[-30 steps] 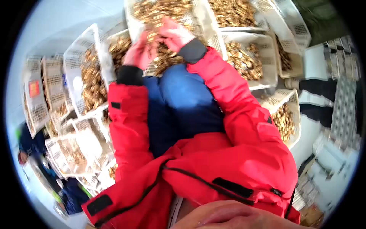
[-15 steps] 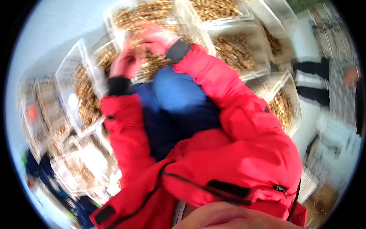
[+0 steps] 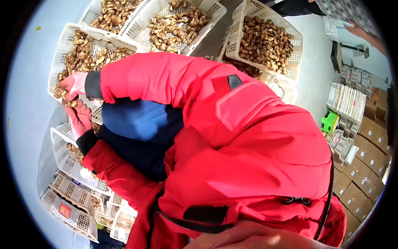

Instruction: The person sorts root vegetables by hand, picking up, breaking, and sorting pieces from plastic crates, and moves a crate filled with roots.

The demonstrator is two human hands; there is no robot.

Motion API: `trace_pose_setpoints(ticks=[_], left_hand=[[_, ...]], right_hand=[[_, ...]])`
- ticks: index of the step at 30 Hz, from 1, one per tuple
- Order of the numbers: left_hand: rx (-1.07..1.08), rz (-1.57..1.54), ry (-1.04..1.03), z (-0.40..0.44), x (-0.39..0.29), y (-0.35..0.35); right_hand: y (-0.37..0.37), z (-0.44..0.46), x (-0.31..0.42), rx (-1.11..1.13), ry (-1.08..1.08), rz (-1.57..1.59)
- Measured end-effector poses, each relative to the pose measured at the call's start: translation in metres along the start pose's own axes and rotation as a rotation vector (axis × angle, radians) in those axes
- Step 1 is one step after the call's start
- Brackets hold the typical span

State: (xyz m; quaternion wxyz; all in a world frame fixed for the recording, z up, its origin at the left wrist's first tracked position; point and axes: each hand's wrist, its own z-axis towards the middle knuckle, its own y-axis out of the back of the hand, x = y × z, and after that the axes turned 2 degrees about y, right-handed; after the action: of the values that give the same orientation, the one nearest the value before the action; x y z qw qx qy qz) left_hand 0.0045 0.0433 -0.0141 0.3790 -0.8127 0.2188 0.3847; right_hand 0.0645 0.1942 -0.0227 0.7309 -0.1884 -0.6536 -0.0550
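Observation:
My right hand [image 3: 74, 85] reaches over the left end of a white plastic crate [image 3: 62, 45] of brown and pale mushrooms [image 3: 85, 56]. Its fingers are closed around a mushroom [image 3: 60, 92]. Just below, my left hand [image 3: 80, 118] is turned palm up with curled fingers. Another small mushroom [image 3: 72, 103] sits at its fingertips, close to the right thumb. The two hands almost meet, and part of the crate's near side is hidden behind my right sleeve and blue-clad knee.
More mushroom crates stand around: a crate [image 3: 207, 9] at the top, a tilted crate [image 3: 236, 39] to the right, and a crate [image 3: 62, 157] at lower left. Cardboard boxes [image 3: 356, 166] are stacked far right. Another person's hand [image 3: 365, 35] shows top right.
The view has swung, and the hands now appear further left and lower. My hands have come from blurred motion over the mushrooms to a closed hold near the crate's end.

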Motion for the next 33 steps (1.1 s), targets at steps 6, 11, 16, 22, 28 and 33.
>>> trace_pose_setpoints(ticks=[6, 11, 16, 22, 28, 33], left_hand=[[0.069, -0.031, -0.002, 0.005, 0.003, 0.019], [0.111, -0.101, 0.014, 0.008, 0.004, 0.021], [0.055, -0.122, 0.003, 0.003, 0.002, 0.025], [0.137, -0.116, -0.142, 0.000, 0.007, 0.005], [0.034, -0.059, -0.160, 0.006, 0.003, 0.026], [-0.018, 0.128, -0.103, 0.000, 0.005, 0.018]], right_hand=[[-0.006, -0.001, 0.004, 0.035, 0.009, 0.021], [0.002, -0.003, 0.003, 0.058, 0.043, -0.072], [-0.002, 0.005, -0.007, 0.048, 0.134, -0.002], [0.005, -0.002, -0.018, 0.265, -0.040, 0.877], [-0.005, 0.001, -0.014, 0.196, -0.130, 0.919], [0.011, -0.009, -0.010, 0.066, -0.202, 0.541]])
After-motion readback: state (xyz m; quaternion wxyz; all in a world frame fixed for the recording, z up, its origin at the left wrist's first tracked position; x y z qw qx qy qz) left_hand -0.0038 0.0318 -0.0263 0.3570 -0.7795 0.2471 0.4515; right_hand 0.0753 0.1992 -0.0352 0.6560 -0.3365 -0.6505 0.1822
